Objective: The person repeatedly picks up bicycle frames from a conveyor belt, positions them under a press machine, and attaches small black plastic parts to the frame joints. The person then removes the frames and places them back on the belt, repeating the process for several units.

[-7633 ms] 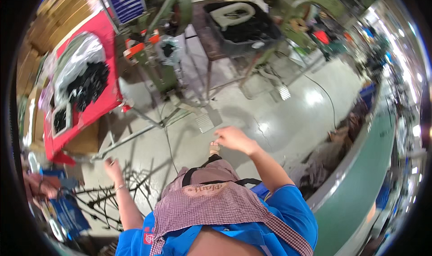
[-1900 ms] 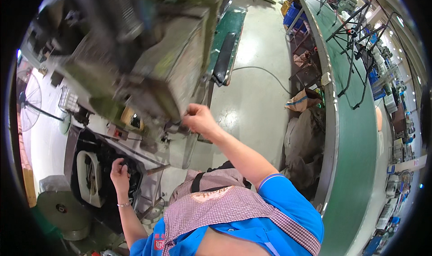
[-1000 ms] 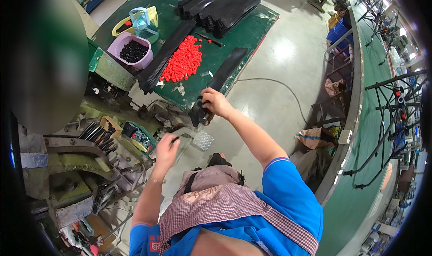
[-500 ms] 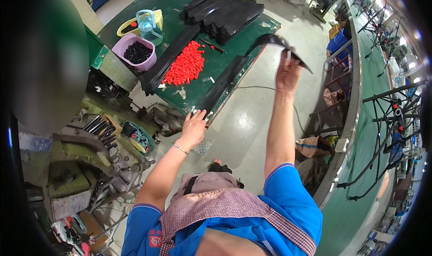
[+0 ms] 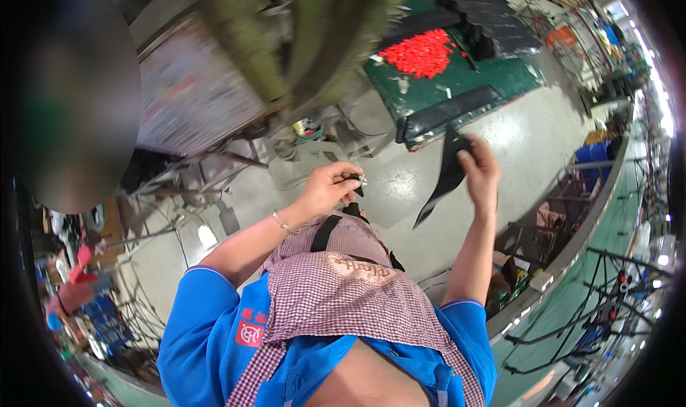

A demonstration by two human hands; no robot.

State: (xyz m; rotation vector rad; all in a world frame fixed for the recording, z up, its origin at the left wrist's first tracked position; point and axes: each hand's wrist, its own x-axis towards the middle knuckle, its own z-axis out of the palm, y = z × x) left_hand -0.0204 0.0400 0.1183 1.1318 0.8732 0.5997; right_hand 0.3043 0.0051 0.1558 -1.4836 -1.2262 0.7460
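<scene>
A black flexible strip [image 5: 446, 178] hangs from my right hand [image 5: 482, 170], which is closed on its upper part. The strip's lower end points down and left, above the floor. My left hand [image 5: 327, 187] is in front of my apron, thumb and fingers pinched on a small black piece [image 5: 359, 185] with shiny bits; its kind is not clear. On the green table [image 5: 500, 78] past my hands lies a flat pile of black strips [image 5: 451, 112] along the near edge. Behind it is a heap of small red parts [image 5: 421, 54].
A large stack of black strips [image 5: 493, 22] covers the table's far part. A greenish machine [image 5: 314, 42], blurred, stands ahead on the left. Along the right runs a long green bench [image 5: 572, 303] with black tubular frames [image 5: 593, 314]. Crates and bags sit beneath it.
My view has swung left, toward the machine. My right hand has brought the strip in from the table's edge. My left hand has left the pile and now pinches a small black piece.
</scene>
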